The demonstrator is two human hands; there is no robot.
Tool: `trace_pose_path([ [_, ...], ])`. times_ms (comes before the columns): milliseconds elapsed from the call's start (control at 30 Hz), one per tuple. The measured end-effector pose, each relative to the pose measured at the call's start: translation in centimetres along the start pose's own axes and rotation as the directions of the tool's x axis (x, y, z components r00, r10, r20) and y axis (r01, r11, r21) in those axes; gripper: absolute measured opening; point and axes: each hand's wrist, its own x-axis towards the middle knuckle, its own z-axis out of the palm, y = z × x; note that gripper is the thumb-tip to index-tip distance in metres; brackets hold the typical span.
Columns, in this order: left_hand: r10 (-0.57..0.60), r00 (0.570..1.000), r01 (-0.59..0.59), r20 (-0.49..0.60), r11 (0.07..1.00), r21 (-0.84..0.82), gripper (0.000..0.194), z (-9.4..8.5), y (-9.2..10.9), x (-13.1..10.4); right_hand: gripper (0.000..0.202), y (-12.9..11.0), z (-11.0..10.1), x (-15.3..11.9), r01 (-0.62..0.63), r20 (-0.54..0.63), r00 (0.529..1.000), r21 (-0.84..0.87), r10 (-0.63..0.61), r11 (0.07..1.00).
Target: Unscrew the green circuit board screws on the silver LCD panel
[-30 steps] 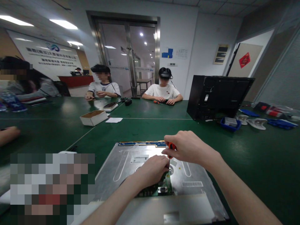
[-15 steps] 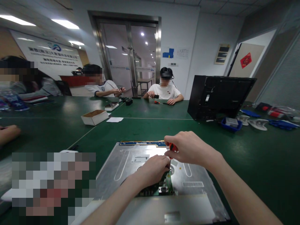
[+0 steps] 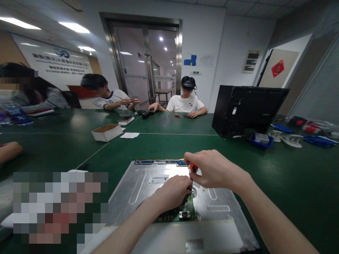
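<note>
Green and broad, the table (image 3: 291, 183) spans the frame from its middle to the bottom. On it, at lower centre, lies a silver metal panel (image 3: 124, 194), with a black casing (image 3: 249, 109) standing upright at right. The person's right hand (image 3: 214, 167), right of centre, grips an orange-and-black screwdriver, its fingers closed around the handle. The left hand (image 3: 172, 192) lies low over the panel, fingertips by the tool's shaft; whether they pinch anything cannot be told. Partly beneath that hand is a green circuit board (image 3: 173, 215). A white open box (image 3: 107, 134) sits left of centre. Smallest is the screwdriver (image 3: 194, 168), pointing down near the board's upper end.
</note>
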Motion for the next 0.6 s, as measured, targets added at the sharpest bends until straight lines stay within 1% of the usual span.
trace_pose_path([
  [33, -0.011, 1.0, 0.011, 0.005, 1.0, 0.0, 0.009, -0.06, 0.06, -0.03, 0.016, 0.01, 0.0, 0.05, -0.013, -0.005, 1.0, -0.018, 0.013, 1.0],
  [167, -0.026, 0.999, 0.026, 0.021, 1.0, 0.0, 0.009, -0.07, 0.13, -0.02, 0.026, -0.02, 0.03, 0.29, -0.063, -0.007, 0.998, -0.093, 0.062, 0.994],
  [300, -0.001, 1.0, 0.001, 0.01, 1.0, 0.011, 0.011, 0.12, -0.02, 0.12, 0.01, -0.07, 0.07, 0.23, -0.049, -0.013, 0.999, -0.095, 0.048, 0.994],
  [433, 0.001, 1.0, -0.001, 0.015, 1.0, -0.001, 0.01, 0.18, -0.13, 0.13, 0.016, -0.06, 0.04, 0.11, -0.01, -0.023, 1.0, -0.055, 0.009, 0.998],
  [600, -0.01, 1.0, 0.011, 0.005, 1.0, -0.017, 0.011, 0.23, -0.13, 0.01, 0.026, -0.06, 0.0, 0.35, -0.048, -0.004, 0.999, -0.083, 0.048, 0.995],
])
